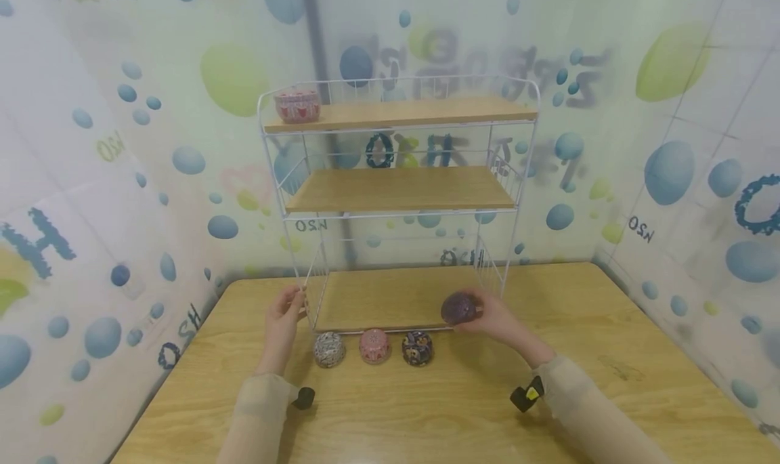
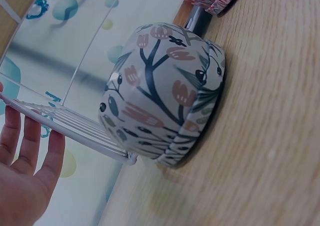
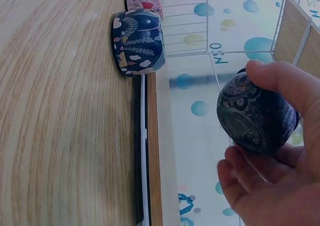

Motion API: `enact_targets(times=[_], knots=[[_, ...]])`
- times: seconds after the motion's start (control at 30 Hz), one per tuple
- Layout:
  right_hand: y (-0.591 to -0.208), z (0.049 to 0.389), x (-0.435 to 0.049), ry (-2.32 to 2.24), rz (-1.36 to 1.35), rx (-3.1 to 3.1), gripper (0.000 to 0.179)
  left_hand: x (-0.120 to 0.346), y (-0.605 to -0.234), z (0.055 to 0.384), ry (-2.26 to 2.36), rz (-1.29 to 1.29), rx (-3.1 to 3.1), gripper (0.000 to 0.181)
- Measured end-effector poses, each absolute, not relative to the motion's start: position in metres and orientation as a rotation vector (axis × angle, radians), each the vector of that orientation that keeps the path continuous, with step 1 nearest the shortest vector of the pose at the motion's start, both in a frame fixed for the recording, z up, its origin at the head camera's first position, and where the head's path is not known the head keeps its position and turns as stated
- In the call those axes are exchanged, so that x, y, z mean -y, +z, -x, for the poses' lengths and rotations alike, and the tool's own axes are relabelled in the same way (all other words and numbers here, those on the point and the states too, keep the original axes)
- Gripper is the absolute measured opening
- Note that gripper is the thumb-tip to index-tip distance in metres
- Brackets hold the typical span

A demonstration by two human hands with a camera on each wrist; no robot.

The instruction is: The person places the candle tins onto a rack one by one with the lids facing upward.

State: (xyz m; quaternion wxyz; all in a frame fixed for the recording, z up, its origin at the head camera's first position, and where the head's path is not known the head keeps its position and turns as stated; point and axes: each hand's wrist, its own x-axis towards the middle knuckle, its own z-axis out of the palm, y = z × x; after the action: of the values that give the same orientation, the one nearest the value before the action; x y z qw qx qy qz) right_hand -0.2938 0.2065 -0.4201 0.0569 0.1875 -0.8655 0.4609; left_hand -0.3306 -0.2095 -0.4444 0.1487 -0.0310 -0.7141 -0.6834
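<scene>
My right hand (image 1: 490,315) grips a small round dark tin (image 3: 257,110) with a paisley pattern, thumb on one side and fingers on the other. In the head view that tin is over the right front of the rack's bottom shelf. With its fingers at the left side rail, my left hand (image 1: 285,315) holds the white wire rack (image 2: 75,136). Along the rack's front edge sit a white tin with a branch-and-flower pattern (image 2: 155,90), a pink tin (image 1: 374,346) and a navy patterned tin (image 3: 140,43).
On the top wooden shelf (image 1: 414,112), at its left end, stands a pink tin with red hearts (image 1: 297,106). The middle shelf (image 1: 396,187) and bottom shelf (image 1: 384,298) are below it. Patterned wall sheets enclose the wooden table (image 1: 426,416) at the back and sides.
</scene>
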Motion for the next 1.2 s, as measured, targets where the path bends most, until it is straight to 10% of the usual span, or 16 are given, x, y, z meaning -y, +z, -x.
enact_targets(times=[1.2], knots=[[-0.414, 0.296, -0.208, 1.458, -0.594, 2.629, 0.075, 0.210, -0.443, 0.331, -1.970, 0.089, 2.030, 0.034]])
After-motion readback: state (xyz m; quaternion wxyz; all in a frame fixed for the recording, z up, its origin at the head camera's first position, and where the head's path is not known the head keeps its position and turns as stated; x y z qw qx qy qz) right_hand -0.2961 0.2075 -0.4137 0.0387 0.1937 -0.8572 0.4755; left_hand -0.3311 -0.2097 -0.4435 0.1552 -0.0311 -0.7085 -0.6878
